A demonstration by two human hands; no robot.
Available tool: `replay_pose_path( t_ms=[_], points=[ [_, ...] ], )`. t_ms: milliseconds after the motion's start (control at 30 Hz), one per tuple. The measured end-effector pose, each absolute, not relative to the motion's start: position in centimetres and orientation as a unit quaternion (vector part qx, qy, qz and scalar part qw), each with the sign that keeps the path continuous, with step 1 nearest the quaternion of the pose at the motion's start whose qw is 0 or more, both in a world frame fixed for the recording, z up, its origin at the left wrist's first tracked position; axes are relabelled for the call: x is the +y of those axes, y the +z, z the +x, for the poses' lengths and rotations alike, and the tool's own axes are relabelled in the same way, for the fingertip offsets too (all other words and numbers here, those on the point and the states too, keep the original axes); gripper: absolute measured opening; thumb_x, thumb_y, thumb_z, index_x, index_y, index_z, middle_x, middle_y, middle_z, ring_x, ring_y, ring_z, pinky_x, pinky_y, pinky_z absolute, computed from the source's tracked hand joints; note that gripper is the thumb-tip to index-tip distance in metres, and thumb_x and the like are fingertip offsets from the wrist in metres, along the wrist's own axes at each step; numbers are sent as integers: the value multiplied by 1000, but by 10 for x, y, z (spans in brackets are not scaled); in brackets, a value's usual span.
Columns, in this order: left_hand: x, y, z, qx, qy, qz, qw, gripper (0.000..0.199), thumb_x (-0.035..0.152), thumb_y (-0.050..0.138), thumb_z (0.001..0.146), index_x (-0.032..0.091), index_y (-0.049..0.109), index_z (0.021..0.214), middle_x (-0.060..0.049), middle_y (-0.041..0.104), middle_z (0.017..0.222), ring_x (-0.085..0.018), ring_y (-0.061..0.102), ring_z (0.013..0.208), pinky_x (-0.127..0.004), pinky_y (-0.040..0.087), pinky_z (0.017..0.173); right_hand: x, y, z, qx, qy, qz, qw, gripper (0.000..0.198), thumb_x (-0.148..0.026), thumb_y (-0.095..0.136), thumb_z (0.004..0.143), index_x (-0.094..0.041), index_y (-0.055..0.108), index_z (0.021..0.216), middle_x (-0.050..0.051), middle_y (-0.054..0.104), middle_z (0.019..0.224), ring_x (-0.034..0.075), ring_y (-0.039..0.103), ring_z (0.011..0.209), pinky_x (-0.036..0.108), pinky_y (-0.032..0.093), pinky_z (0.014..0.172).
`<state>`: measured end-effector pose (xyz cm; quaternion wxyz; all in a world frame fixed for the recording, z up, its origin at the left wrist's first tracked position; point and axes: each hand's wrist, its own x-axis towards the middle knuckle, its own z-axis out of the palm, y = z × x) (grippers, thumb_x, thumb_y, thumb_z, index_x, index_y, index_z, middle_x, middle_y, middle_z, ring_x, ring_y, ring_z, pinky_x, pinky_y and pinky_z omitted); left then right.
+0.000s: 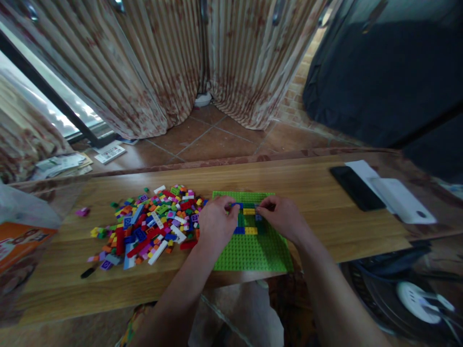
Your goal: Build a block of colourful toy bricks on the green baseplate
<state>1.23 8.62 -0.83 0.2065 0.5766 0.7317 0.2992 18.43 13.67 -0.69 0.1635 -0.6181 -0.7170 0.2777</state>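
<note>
Striped, flower-patterned curtains (155, 72) hang across the background, above a tiled floor (213, 142). In front of them a long wooden table (307, 185) runs from side to side, its near edge just in front of the person. A large, loose pile of mixed toy bricks (155, 219) covers much of its left half, spreading up to the left edge of a green studded board (253, 258). The board lies around the middle, its near edge close to the table's near edge; to its right, a stretch of wood grain runs as far as a dark phone. At the far left stands a pale bag with an orange panel (25, 243), its printing too blurred to read. Both hands reach over the board. The left hand (219, 219) has its fingers drawn together at a blue brick (238, 206); the right hand (284, 217) has thumb and forefinger close together beside a small grey-blue brick (258, 217). Whether either hand grips a brick, I cannot tell. The dark phone (356, 188) lies near the table's right end, beside a white box (403, 200) with a small dark mark, unreadable. Between the hands sits a yellow brick (249, 211); nearer the person, another blue brick (239, 231) and another yellow brick (251, 231) form a row.
</note>
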Motion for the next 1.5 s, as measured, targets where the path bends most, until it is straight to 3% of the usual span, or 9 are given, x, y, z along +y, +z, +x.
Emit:
replay_pose_path(
  t_ms=[200,867,1500],
  points=[
    [90,-22,23,728,302,600,137,13,30,69,78,20,72,86,-7,67,92,-25,60,92,-37,44,88,138,-11,184,-719,266,-622,161,10,-24,65,76,-19,72,71,4,73,71,18,64,66,28,41,59],
    [94,-18,35,751,248,594,147,10,26,64,81,24,71,73,-2,68,87,-23,61,92,-37,39,81,140,-7,183,-699,299,-633,146,12,-25,68,76,-15,74,75,3,72,69,15,61,64,25,39,59],
    [94,-24,32,737,256,609,138,7,27,66,81,25,70,75,-1,68,89,-24,59,93,-38,37,81,142,-6,179,-688,293,-649,140,10,-23,70,73,-15,76,73,3,72,67,14,60,61,24,39,56]
  ],
)
